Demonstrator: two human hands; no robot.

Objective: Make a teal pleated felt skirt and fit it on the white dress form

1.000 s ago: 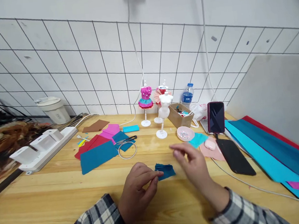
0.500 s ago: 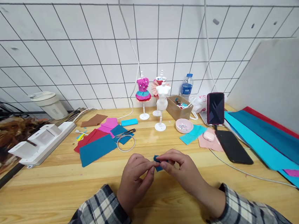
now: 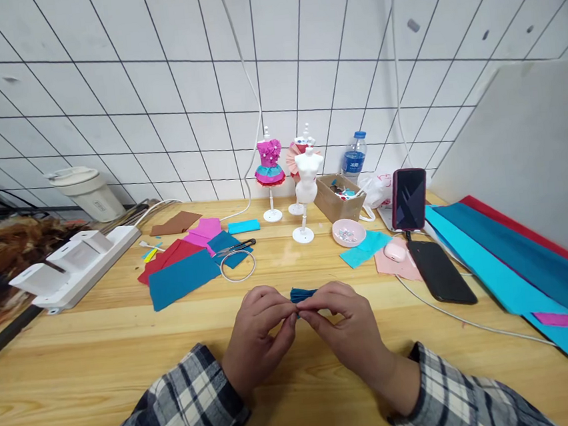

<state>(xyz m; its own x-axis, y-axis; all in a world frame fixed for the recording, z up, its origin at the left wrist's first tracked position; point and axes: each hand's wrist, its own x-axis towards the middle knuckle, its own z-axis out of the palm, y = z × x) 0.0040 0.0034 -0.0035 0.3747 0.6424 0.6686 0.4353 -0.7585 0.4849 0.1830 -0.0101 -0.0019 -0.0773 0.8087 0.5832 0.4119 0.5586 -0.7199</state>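
Note:
My left hand (image 3: 260, 336) and my right hand (image 3: 342, 324) meet over the wooden table (image 3: 103, 378), fingertips pinched together on a small folded piece of dark blue felt (image 3: 302, 294). Only its upper edge shows above my fingers. Behind it stand a bare white mini mannequin (image 3: 306, 187) and a mannequin in a pink and blue dress (image 3: 268, 167). Flat felt sheets in teal, red and pink (image 3: 182, 276) lie to the left, with small scissors (image 3: 237, 247) and a wire ring (image 3: 237, 266) on them.
A white power strip with chargers (image 3: 68, 267) lies at the left. A small cardboard box (image 3: 339, 201), pink bead dish (image 3: 349, 233), water bottle (image 3: 353, 156), upright phone (image 3: 408, 200), a flat black phone (image 3: 440, 271) and large felt sheets (image 3: 515, 271) fill the right.
My right hand came in from the right and joined my left on the blue felt, which went from spread flat to folded small between both hands.

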